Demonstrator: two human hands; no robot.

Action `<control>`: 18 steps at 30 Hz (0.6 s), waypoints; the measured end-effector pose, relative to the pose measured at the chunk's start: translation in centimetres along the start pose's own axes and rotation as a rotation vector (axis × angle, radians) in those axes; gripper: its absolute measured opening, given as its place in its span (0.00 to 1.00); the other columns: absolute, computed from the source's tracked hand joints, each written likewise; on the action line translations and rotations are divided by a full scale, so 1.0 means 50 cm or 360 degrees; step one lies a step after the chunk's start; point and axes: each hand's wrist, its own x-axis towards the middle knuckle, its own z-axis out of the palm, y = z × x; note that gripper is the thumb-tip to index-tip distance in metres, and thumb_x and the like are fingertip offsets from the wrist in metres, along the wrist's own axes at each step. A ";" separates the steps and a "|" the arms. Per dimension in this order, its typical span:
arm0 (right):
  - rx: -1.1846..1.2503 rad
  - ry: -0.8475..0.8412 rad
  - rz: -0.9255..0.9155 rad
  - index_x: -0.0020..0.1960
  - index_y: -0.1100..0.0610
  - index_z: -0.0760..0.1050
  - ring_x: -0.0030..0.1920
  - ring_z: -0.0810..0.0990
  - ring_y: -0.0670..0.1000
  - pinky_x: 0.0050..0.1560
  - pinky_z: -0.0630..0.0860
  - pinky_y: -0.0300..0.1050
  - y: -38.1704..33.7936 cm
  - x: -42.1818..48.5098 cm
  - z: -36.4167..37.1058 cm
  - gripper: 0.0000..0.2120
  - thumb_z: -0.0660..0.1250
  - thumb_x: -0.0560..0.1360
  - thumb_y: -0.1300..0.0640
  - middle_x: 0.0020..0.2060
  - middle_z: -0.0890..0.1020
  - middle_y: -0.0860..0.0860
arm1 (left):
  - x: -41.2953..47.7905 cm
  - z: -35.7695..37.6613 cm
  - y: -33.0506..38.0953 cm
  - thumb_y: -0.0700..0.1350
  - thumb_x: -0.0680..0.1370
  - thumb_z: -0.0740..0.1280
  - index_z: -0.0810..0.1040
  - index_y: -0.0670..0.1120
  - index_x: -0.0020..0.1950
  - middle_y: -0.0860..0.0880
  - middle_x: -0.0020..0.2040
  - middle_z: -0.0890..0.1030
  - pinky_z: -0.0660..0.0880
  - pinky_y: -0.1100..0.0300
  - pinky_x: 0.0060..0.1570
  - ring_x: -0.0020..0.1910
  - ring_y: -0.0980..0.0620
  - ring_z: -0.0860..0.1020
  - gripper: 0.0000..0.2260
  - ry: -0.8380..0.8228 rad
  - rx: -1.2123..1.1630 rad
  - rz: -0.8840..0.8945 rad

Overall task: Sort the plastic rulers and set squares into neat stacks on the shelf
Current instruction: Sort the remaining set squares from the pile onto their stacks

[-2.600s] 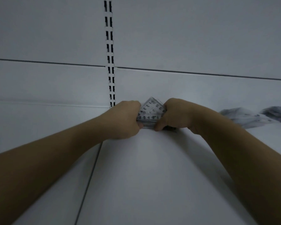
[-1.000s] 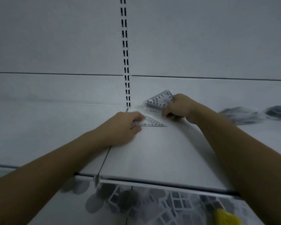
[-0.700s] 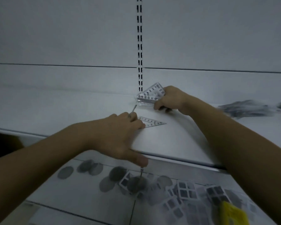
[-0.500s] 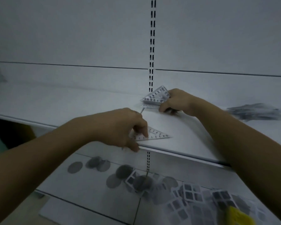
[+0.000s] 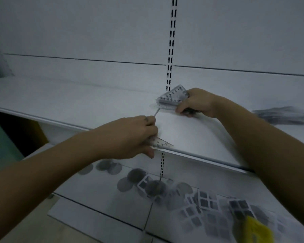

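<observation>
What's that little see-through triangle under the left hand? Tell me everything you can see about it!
It's a small set square of clear plastic with dark numbers printed along its edge. Only its pointed tip shows, aimed right; the left hand covers the rest, fingers curled over it. It lies at the front edge of the white shelf, apart from the stack that the right hand grips.

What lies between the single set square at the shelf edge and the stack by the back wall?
Nothing visible. Only shelf surface shows between the set square, held by the left hand, and the stack the right hand holds.
</observation>
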 end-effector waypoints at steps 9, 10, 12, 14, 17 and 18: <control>0.0537 -0.0046 -0.0268 0.53 0.65 0.76 0.37 0.76 0.51 0.34 0.72 0.42 -0.004 -0.002 -0.032 0.13 0.70 0.68 0.70 0.38 0.78 0.56 | 0.105 -0.061 -0.060 0.46 0.66 0.78 0.80 0.46 0.46 0.46 0.34 0.83 0.70 0.63 0.22 0.28 0.50 0.81 0.13 0.0369 -0.1242 -0.0601; 0.0608 -0.0069 -0.0302 0.53 0.65 0.76 0.37 0.76 0.51 0.35 0.72 0.42 -0.005 -0.004 -0.039 0.14 0.70 0.68 0.70 0.38 0.78 0.55 | 0.122 -0.058 -0.067 0.46 0.66 0.78 0.82 0.47 0.46 0.46 0.33 0.83 0.70 0.65 0.23 0.27 0.51 0.80 0.12 0.0394 -0.1290 -0.0647; 0.0693 -0.0169 -0.0368 0.52 0.64 0.75 0.38 0.75 0.51 0.37 0.71 0.43 -0.003 -0.008 -0.050 0.17 0.71 0.64 0.69 0.38 0.78 0.54 | 0.155 -0.050 -0.076 0.45 0.66 0.78 0.82 0.47 0.46 0.48 0.31 0.83 0.71 0.66 0.26 0.26 0.52 0.77 0.11 0.0424 -0.1394 -0.0712; 0.0604 -0.0322 -0.0418 0.53 0.64 0.76 0.41 0.78 0.51 0.40 0.73 0.41 -0.001 -0.013 -0.057 0.18 0.71 0.63 0.69 0.41 0.80 0.54 | 0.189 -0.044 -0.082 0.42 0.66 0.78 0.80 0.45 0.46 0.48 0.32 0.84 0.72 0.64 0.27 0.26 0.52 0.75 0.12 0.0419 -0.1493 -0.0740; 0.0367 -0.0363 -0.0364 0.56 0.62 0.78 0.49 0.82 0.53 0.50 0.78 0.42 0.005 -0.017 -0.057 0.19 0.70 0.66 0.73 0.49 0.84 0.55 | 0.242 -0.039 -0.086 0.34 0.70 0.74 0.75 0.42 0.42 0.46 0.32 0.81 0.72 0.63 0.26 0.26 0.54 0.76 0.09 0.0387 -0.1492 -0.0741; 0.0329 -0.0312 -0.0335 0.56 0.62 0.78 0.49 0.82 0.55 0.51 0.79 0.44 0.008 -0.016 -0.057 0.19 0.70 0.67 0.74 0.50 0.84 0.57 | 0.257 -0.038 -0.087 0.33 0.71 0.72 0.75 0.42 0.41 0.45 0.33 0.81 0.72 0.63 0.27 0.27 0.54 0.76 0.07 0.0368 -0.1456 -0.0715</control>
